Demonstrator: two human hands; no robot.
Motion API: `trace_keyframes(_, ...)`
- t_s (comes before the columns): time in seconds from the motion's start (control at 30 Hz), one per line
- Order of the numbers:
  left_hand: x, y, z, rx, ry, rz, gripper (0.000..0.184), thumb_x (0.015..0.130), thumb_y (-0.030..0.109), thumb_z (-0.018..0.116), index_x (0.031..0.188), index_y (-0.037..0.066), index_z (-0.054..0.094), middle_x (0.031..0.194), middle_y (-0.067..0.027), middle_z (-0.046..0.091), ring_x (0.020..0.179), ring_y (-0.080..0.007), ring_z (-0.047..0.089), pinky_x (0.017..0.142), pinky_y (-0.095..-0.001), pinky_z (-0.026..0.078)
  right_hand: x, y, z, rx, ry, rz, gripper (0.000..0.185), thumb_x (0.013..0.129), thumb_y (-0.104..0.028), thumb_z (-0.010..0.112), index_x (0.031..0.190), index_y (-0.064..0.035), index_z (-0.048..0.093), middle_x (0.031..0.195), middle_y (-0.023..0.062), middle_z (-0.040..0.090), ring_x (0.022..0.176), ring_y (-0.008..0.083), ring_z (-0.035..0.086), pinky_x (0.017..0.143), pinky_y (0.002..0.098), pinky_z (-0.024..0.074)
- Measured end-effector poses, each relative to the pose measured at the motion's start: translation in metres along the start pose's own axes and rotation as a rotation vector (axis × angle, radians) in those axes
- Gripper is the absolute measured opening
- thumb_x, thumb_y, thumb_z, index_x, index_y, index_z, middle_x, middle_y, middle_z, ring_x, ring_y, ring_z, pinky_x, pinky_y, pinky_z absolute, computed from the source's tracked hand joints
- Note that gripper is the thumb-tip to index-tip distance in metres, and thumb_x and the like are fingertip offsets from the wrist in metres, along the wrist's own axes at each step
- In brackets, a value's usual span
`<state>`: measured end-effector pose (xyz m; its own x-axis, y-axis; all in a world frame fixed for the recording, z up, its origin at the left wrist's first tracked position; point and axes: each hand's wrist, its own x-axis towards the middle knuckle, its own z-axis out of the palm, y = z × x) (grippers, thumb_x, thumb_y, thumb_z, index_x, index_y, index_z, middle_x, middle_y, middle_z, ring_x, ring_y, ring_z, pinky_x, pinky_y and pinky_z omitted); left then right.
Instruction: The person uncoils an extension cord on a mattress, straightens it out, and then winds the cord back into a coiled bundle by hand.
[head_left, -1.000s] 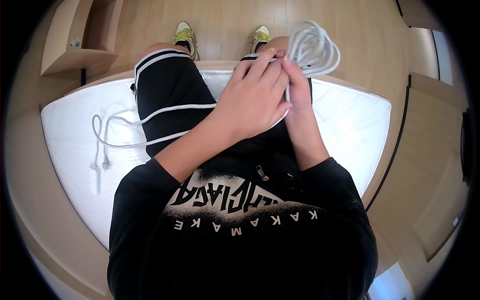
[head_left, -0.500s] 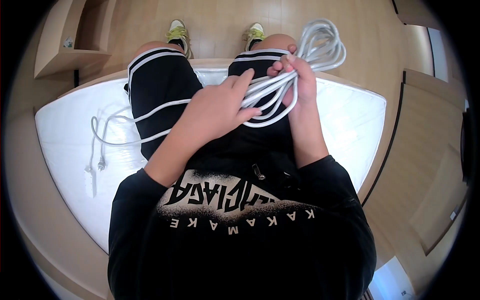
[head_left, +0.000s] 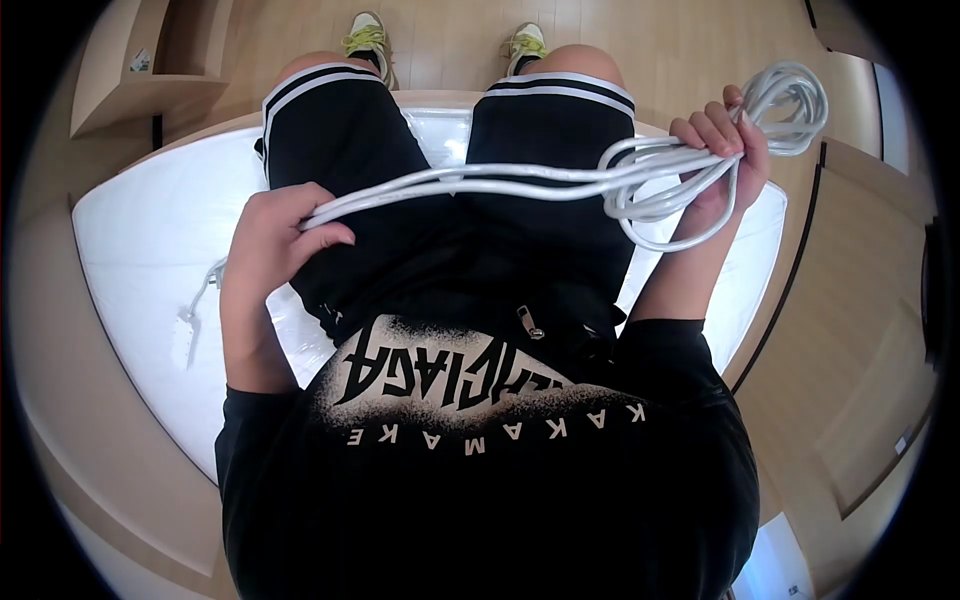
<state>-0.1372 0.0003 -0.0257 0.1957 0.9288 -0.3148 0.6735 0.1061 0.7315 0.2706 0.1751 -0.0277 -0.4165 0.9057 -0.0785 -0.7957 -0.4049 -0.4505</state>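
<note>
A long white cable (head_left: 500, 180) stretches between my two hands, above my lap, in two nearly parallel strands. At the right, my right hand (head_left: 722, 150) is closed around its gathered loops, which stick out on both sides of the fist. My left hand (head_left: 285, 235) grips the strands at the left, its thumb below them. Behind the left wrist, the cable's far end comes out near a white power strip (head_left: 187, 335) lying on the plastic-covered white mattress (head_left: 130, 240). The plug is mostly hidden by the wrist.
My legs in black shorts (head_left: 340, 130) rest over the mattress edge, with sneakers (head_left: 368, 38) on the wooden floor (head_left: 450, 45). A wooden cabinet (head_left: 150, 95) stands at the upper left, and wooden panels (head_left: 860, 300) are along the right.
My hands have moved apart, left hand to the left and right hand to the right with the coil. The cable strands between them are now drawn out nearly straight.
</note>
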Motion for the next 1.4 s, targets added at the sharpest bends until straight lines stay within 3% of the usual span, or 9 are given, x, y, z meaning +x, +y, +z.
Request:
trace_keyframes(0.23, 0.036, 0.021, 0.006, 0.24, 0.129, 0.221, 0.022, 0.084, 0.029, 0.066, 0.087, 0.008, 0.064, 0.076, -0.0067, 0.061, 0.068, -0.0291, 0.061, 0.058, -0.0362, 0.046, 0.001, 0.039, 0.019, -0.483, 0.056, 0.314, 0.032, 0.077, -0.009, 0.062, 0.105, 0.0006, 0.05, 0.056, -0.0011, 0.044, 0.043, 0.0076, 0.041, 0.047, 0.0219, 0.0309)
trace_keyframes(0.33, 0.047, 0.044, 0.006, 0.388, 0.103, 0.297, 0.023, 0.084, 0.032, 0.064, 0.084, 0.009, 0.061, 0.074, -0.0064, 0.06, 0.069, -0.0289, 0.062, 0.058, -0.0367, 0.047, 0.008, 0.055, 0.035, -0.679, 0.066, 0.427, 0.032, 0.071, -0.008, 0.07, 0.097, 0.0035, 0.057, 0.059, 0.0042, 0.051, 0.045, 0.0119, 0.049, 0.045, 0.0234, 0.0367)
trace_keyframes(0.5, 0.074, 0.086, 0.022, 0.509, 0.14, 0.389, 0.026, 0.079, 0.032, 0.069, 0.079, 0.007, 0.059, 0.076, -0.0073, 0.06, 0.07, -0.0288, 0.063, 0.058, -0.0374, 0.048, 0.014, 0.081, 0.044, -0.814, -0.103, 0.508, 0.017, 0.081, -0.014, 0.071, 0.088, -0.0011, 0.063, 0.064, 0.003, 0.058, 0.046, 0.0084, 0.051, 0.045, 0.0212, 0.0372)
trace_keyframes(0.63, 0.097, 0.103, 0.037, 0.466, 0.243, 0.427, 0.028, 0.072, 0.034, 0.074, 0.079, 0.007, 0.067, 0.071, -0.0089, 0.062, 0.065, -0.0288, 0.063, 0.057, -0.038, 0.05, 0.006, 0.094, 0.059, -0.707, 0.0, 0.476, 0.038, 0.079, -0.014, 0.073, 0.109, 0.0026, 0.058, 0.087, 0.0058, 0.062, 0.064, 0.008, 0.056, 0.052, 0.0209, 0.0439)
trace_keyframes(0.8, 0.103, 0.096, 0.049, 0.481, 0.35, 0.425, 0.036, 0.073, 0.042, 0.071, 0.077, 0.006, 0.068, 0.074, -0.0094, 0.064, 0.063, -0.0285, 0.065, 0.054, -0.0359, 0.052, 0.011, 0.089, 0.044, -0.791, -0.211, 0.538, 0.061, 0.071, -0.012, 0.079, 0.122, 0.0036, 0.05, 0.09, 0.0072, 0.062, 0.067, 0.0096, 0.059, 0.057, 0.0208, 0.0486)
trace_keyframes(1.0, 0.096, 0.077, 0.033, 0.353, 0.229, 0.507, 0.034, 0.075, 0.039, 0.071, 0.089, 0.009, 0.069, 0.077, -0.0076, 0.065, 0.071, -0.0284, 0.065, 0.06, -0.0372, 0.051, 0.015, 0.094, 0.048, -0.903, -0.225, 0.516, 0.053, 0.064, -0.009, 0.076, 0.112, 0.0055, 0.057, 0.084, 0.0094, 0.063, 0.071, 0.0138, 0.062, 0.059, 0.023, 0.0503)
trace_keyframes(1.13, 0.1, 0.045, 0.021, 0.234, 0.187, 0.347, 0.024, 0.077, 0.024, 0.072, 0.09, 0.005, 0.067, 0.075, -0.0114, 0.063, 0.071, -0.0313, 0.061, 0.062, -0.0377, 0.047, 0.016, 0.08, 0.04, -0.93, -0.237, 0.479, 0.056, 0.064, -0.009, 0.076, 0.113, 0.0054, 0.054, 0.088, 0.0109, 0.064, 0.08, 0.0156, 0.062, 0.064, 0.0283, 0.0516)
trace_keyframes(1.23, 0.094, 0.037, 0.026, 0.113, 0.246, 0.352, 0.016, 0.077, 0.016, 0.07, 0.087, 0.004, 0.067, 0.075, -0.0115, 0.062, 0.068, -0.0309, 0.059, 0.061, -0.0367, 0.046, 0.011, 0.093, 0.039, -0.82, -0.22, 0.524, 0.047, 0.067, -0.008, 0.074, 0.109, 0.0045, 0.056, 0.077, 0.0109, 0.064, 0.063, 0.0194, 0.063, 0.066, 0.0309, 0.0527)
trace_keyframes(1.4, 0.106, 0.05, 0.026, -0.024, 0.247, 0.282, 0.011, 0.083, 0.004, 0.065, 0.092, -0.001, 0.063, 0.076, -0.0084, 0.062, 0.068, -0.0172, 0.059, 0.064, -0.0271, 0.046, 0.015, 0.093, 0.026, -0.718, -0.259, 0.533, 0.041, 0.065, -0.009, 0.073, 0.1, 0.0053, 0.057, 0.069, 0.0101, 0.063, 0.057, 0.0208, 0.062, 0.057, 0.0331, 0.0512)
